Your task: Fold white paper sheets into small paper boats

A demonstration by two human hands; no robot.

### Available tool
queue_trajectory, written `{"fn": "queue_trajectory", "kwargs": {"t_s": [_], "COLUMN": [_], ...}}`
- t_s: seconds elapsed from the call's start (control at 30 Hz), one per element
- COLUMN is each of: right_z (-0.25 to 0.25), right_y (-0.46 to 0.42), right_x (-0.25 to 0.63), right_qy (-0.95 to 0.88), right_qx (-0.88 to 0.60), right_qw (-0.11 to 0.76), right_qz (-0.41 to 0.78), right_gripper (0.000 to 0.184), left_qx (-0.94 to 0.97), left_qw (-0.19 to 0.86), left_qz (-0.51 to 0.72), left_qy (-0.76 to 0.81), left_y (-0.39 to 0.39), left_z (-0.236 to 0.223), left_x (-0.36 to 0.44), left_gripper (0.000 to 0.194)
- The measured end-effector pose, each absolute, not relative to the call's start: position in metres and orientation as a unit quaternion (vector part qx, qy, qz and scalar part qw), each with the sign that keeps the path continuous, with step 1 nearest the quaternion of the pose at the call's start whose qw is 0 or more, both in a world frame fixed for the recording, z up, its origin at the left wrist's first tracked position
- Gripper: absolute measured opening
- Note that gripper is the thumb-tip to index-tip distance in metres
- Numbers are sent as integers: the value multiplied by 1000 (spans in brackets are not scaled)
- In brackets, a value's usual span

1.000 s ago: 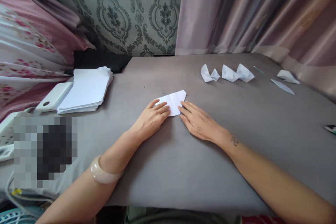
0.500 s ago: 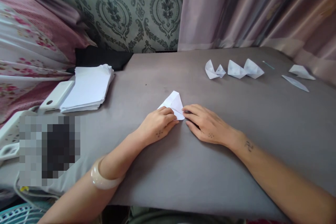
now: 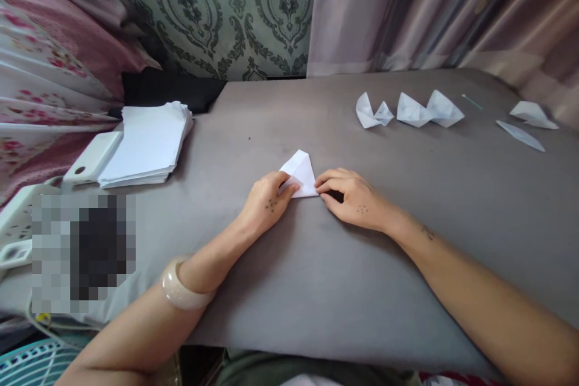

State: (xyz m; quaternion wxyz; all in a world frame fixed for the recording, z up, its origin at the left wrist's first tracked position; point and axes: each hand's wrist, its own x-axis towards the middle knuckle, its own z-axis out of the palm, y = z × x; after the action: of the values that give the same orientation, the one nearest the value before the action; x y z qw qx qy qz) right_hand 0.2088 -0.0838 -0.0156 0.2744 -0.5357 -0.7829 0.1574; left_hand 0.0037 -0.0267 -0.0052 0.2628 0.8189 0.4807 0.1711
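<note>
A small folded sheet of white paper [image 3: 300, 170] lies on the grey-covered table in front of me, its top narrowing to a blunt peak. My left hand [image 3: 266, 198] grips its left side, with the thumb on top and the other fingers partly hidden. At the lower right corner of the paper, my right hand [image 3: 350, 196] pinches the edge between thumb and fingertips. Farther back on the right stand folded paper shapes, one a small pointed piece [image 3: 368, 112] and beside it a wider pair of peaks [image 3: 429, 111].
A thick stack of white paper [image 3: 147, 139] lies at the left, next to a white box-like device [image 3: 93, 158]. Two flatter paper pieces, a slim one [image 3: 521, 135] and a folded one [image 3: 534, 113], rest at the far right near a thin stick [image 3: 472, 101]. Curtains hang behind.
The paper has turned from lying slanted and wide to pointing upward. My left hand went from flat on it to gripping its left side; my right fingers have closed on its right corner.
</note>
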Motion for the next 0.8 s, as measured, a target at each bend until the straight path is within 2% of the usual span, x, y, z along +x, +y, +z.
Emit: {"fn": "queue_trajectory", "kwargs": {"t_s": [0.1,0.3,0.63,0.73,0.8], "right_z": [-15,-16,-17,-18,-19], "right_y": [-83,-78,-74,-73,-72], "right_x": [205,198,200,201,202], "right_qy": [-765,-740,-740,-753,-766], "right_qx": [-557,-584,-581,-572,-562], "right_qw": [282,291,283,271,264], "right_qz": [160,164,186,180,166], "right_gripper": [16,20,17,16,16], "left_qx": [801,792,781,807,839], "left_qw": [280,292,299,253,176], "left_qz": [184,179,167,183,206], "left_qy": [496,506,522,502,471], "left_y": [-26,-29,-28,-27,-27], "left_z": [-7,-10,-9,-17,-22], "left_x": [5,4,6,3,2], "left_gripper": [18,34,33,34,35]}}
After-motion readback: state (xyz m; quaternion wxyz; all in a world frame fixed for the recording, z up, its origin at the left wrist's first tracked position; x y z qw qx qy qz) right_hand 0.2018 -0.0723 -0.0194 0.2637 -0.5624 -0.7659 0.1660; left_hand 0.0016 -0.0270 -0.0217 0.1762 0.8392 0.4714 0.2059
